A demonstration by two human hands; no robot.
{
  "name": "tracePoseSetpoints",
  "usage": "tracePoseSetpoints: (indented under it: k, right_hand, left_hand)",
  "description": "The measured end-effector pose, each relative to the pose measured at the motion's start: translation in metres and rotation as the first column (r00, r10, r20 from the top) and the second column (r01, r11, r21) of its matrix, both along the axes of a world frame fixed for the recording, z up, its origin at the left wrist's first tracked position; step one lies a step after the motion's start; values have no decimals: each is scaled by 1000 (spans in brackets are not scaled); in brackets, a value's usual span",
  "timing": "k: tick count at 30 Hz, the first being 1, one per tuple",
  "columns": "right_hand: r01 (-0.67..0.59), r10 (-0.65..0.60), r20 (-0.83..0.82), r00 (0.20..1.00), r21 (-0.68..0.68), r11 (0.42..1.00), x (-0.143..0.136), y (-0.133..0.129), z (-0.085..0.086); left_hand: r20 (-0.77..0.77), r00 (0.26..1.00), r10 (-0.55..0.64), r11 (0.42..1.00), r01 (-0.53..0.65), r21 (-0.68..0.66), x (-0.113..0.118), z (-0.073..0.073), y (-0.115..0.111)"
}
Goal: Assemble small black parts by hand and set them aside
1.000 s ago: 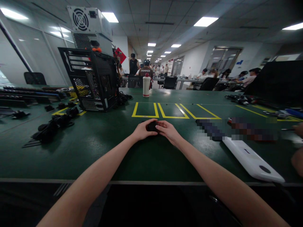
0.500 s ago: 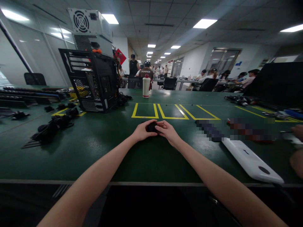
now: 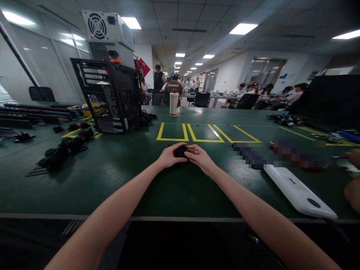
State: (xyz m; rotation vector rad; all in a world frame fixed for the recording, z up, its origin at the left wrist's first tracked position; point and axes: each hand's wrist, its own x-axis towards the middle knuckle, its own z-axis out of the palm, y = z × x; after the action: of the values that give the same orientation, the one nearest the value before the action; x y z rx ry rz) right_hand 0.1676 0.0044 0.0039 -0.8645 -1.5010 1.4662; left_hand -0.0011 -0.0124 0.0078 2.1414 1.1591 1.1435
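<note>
A small black object [image 3: 180, 151] is held between my two hands, just above or on the green table [image 3: 112, 191]; whether it touches the surface I cannot tell. My left hand [image 3: 169, 155] wraps round its left side, thumb below and fingers above. On its right side, the fingers of my right hand [image 3: 199, 157] are closed against it. Beyond my hands lie yellow tape outlines [image 3: 189, 140] on the table. Fine details of the dark object are too small to make out.
At the left stand a black computer case [image 3: 118, 97] with power supplies [image 3: 108, 30] on top and bundled black cables [image 3: 57, 153]. A white bottle [image 3: 173, 104] stands beyond. On the right lie a white elongated device [image 3: 299, 189], blurred phone-like items and another person's hand [image 3: 353, 157].
My right fingers have shifted very slightly on the black object. My left hand and the object stay in the same place.
</note>
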Motion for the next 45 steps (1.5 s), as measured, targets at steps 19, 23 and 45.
tracePoseSetpoints:
  k: [19,23,45]
  right_hand:
    - [13,-13,-9,1000,9,1000,-2,-3,4]
    - [34,-34,-8,999,18,999,-2,-1,5]
    - [42,-43,-17,999,-16,999,-4,4,3]
  left_hand:
    - [17,1000,-1,1000,1,-6,-1,-3,3]
    - [26,1000,-11,1000,11,-19,0,-3,2]
    - [10,1000,-13,1000,13,-5,-1,-3,3]
